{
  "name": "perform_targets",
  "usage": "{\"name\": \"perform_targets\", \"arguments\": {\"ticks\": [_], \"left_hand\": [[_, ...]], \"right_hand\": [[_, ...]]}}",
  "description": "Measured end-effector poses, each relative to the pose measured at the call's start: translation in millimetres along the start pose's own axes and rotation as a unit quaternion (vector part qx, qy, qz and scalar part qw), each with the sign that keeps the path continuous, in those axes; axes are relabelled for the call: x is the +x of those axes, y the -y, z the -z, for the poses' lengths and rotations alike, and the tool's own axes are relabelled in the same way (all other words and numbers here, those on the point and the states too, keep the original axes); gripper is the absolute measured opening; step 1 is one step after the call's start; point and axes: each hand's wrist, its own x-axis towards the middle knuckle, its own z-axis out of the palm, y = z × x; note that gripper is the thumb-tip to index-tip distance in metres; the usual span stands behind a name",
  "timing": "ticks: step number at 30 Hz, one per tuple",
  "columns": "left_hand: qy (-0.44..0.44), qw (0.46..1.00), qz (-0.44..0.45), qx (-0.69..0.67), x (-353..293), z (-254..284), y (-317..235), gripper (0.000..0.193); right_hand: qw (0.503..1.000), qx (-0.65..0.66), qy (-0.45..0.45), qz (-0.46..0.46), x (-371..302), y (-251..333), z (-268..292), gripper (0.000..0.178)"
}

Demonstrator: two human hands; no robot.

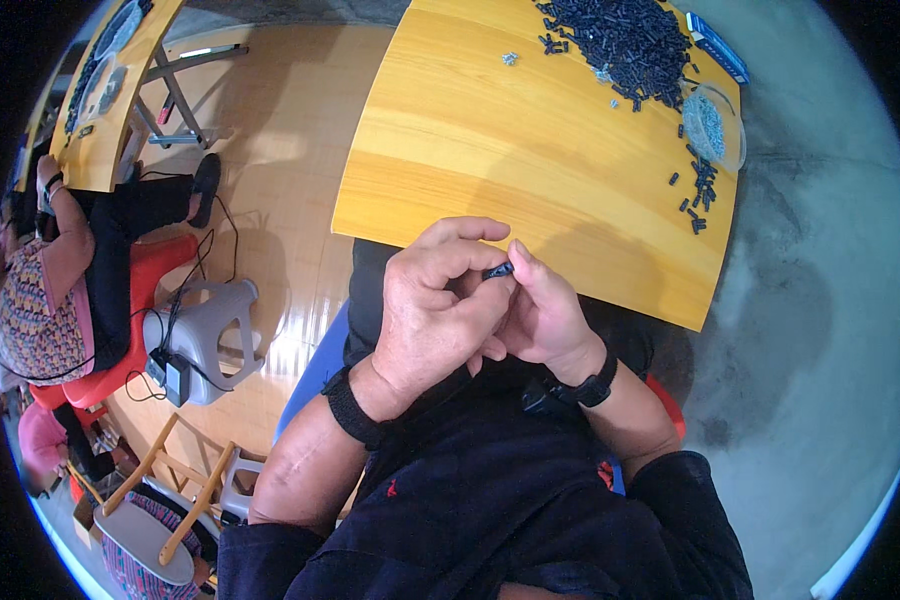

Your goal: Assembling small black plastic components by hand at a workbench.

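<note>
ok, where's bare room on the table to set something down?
Biggest: left and middle of the table, between the small metal heap and the near edge, by the left hand and right hand. Also the near right corner, below the loose black pieces. Crowded: far right, with black pile, bowl, blue box.

Left hand point(432, 305), right hand point(545, 315) pinch small black part point(498, 270); black pieces point(625, 48) heaped on yellow table point(480, 140).
</note>
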Motion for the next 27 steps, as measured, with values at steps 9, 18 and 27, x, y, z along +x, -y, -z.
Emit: {"name": "perform_targets", "arguments": {"ticks": [9,18,27], "left_hand": [[-0.003,0.997,-0.048,0.054,3.4,2.8,-3.4,0.015],[0.012,0.995,-0.073,0.065,3.4,5.6,-5.1,0.020],[-0.004,0.992,-0.104,0.066,7.1,7.0,0.2,0.016]], "right_hand": [[1.000,-0.015,0.002,0.025,0.4,0.5,-1.7,0.060],[0.999,-0.020,0.027,0.034,-1.0,3.5,-3.7,0.062],[1.000,0.020,-0.012,0.008,-0.2,4.1,-10.6,0.062]]}}
